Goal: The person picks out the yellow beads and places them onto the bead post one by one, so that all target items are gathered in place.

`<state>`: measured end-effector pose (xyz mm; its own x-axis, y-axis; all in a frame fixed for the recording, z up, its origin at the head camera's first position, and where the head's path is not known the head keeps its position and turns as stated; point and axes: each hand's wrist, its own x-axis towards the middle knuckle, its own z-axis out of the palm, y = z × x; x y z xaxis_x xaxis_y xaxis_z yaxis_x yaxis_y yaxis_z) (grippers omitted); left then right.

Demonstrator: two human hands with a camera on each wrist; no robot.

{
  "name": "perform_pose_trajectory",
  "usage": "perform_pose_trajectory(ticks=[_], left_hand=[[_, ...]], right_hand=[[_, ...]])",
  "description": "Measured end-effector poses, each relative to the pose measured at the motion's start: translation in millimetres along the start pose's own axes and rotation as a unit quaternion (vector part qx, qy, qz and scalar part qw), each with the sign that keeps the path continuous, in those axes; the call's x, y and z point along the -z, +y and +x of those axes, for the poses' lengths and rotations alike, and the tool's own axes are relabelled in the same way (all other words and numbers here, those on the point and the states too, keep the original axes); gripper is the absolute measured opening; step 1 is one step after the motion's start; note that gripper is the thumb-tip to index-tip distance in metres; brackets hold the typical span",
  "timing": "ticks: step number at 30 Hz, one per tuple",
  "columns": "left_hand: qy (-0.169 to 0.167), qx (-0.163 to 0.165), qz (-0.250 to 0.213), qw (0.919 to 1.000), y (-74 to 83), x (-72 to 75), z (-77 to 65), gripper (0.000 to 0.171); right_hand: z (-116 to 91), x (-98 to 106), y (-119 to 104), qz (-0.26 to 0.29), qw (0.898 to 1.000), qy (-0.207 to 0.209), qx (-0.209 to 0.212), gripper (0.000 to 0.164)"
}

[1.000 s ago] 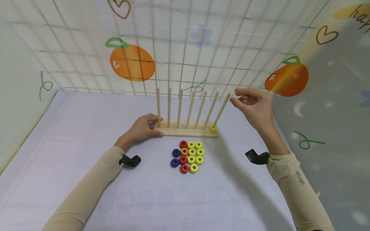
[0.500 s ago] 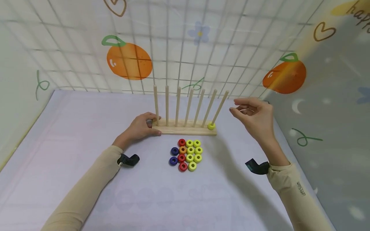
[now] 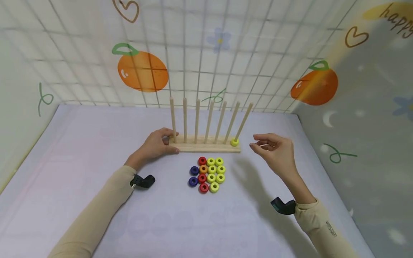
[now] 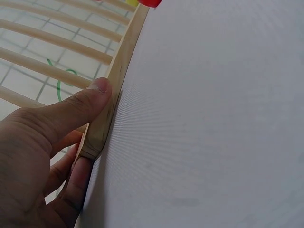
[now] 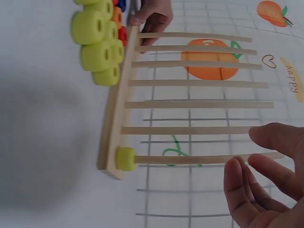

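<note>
A wooden peg rack (image 3: 206,147) with several upright dowels stands on the table, one yellow bead (image 3: 235,142) threaded at the foot of its rightmost dowel. My left hand (image 3: 158,142) grips the rack's left end, thumb on the front edge and fingers behind, as the left wrist view shows. To the right of the rack my right hand (image 3: 274,152) hovers in the air, fingers loosely bent, nothing between thumb and fingertips. In front of the rack lie loose beads: several yellow ones (image 3: 211,178), three red ones (image 3: 202,178), one orange bead (image 3: 203,169) and two dark blue ones (image 3: 193,181).
A pale cloth covers the table (image 3: 155,222). Behind it rises a wall sheet (image 3: 193,53) printed with grid lines and oranges, and a grey patterned sheet (image 3: 364,143) stands at the right. Each wrist wears a small black camera (image 3: 284,206).
My right hand has moved down from beside the top of the rightmost dowel, toward the table. The left hand keeps its hold on the rack, and the beads stay in place.
</note>
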<state>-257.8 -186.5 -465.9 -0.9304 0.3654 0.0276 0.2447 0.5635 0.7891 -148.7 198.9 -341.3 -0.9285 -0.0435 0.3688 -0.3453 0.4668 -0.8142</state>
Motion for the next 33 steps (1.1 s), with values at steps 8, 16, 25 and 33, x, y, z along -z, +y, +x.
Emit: perform_pose_trajectory(ticks=[8, 16, 25, 33], left_hand=[[-0.002, -0.005, -0.001, 1.0000, 0.9, 4.4, 2.3, 0.069], [-0.002, -0.005, 0.004, 1.0000, 1.6, 3.0, 1.3, 0.069], [0.000, -0.005, 0.005, 1.0000, 1.1, 1.0, 1.7, 0.070], [0.000, -0.004, 0.004, 1.0000, -0.8, 0.9, 0.7, 0.070]], right_hand=[[-22.1, -5.2, 4.2, -0.011, 0.999, -0.023, -0.035, 0.022], [-48.1, -24.9, 43.0, 0.003, 0.998, -0.049, -0.041, 0.025], [-70.4, -40.7, 49.7, 0.035, 0.994, -0.085, -0.055, 0.026], [-83.7, -56.2, 51.1, 0.044, 0.990, -0.119, -0.068, 0.026]])
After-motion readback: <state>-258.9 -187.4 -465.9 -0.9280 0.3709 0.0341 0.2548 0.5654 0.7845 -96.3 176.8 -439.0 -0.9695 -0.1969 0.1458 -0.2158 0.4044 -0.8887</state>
